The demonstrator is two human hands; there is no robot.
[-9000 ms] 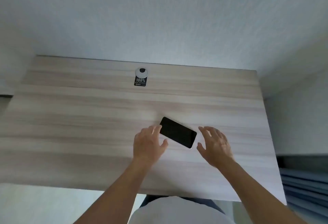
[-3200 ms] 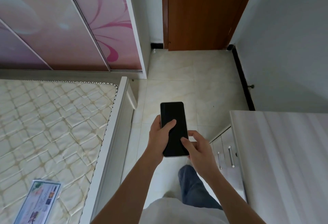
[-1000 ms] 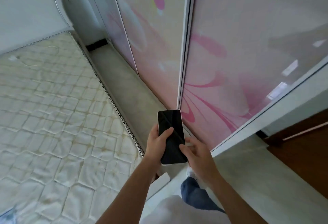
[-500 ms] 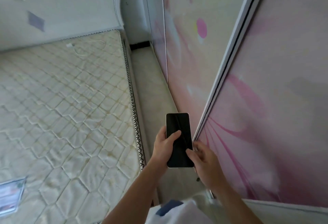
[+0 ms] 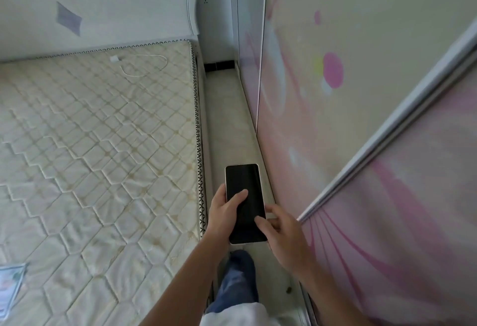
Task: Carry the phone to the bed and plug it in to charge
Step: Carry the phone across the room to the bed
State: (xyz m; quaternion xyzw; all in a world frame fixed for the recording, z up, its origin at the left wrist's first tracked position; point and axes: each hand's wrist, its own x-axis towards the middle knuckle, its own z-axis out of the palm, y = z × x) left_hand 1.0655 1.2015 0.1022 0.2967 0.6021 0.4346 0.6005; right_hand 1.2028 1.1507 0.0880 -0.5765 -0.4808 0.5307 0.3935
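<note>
You hold the phone (image 5: 245,203) in front of you, with its dark screen facing up. Your left hand (image 5: 224,216) is wrapped around its left side, and your thumb lies across the glass. Your right hand (image 5: 280,230) grips the lower right corner, with a fingertip pressed on the screen and the other fingers tucked under the edge. So both hands are closed on the phone, and it is up in the air, not resting on anything.

The phone hangs over a thin strip of pale floor (image 5: 227,119). This strip runs between the bed (image 5: 98,145) on your left and the sliding wardrobe doors (image 5: 361,93) on your right. The doors are shiny, with pink swirls and a pink dot.

The bed has a bare cream mattress with a stitched diamond pattern. At its far end stands a white headboard (image 5: 103,8). A white charging cable (image 5: 144,67) lies in a loop on the mattress close to the headboard, with a small white plug end (image 5: 115,59) beside it. The cable is well apart from the phone.

A printed paper (image 5: 10,289) lies at the near left corner of the mattress. Your leg in blue jeans (image 5: 237,284) shows just below the phone.
</note>
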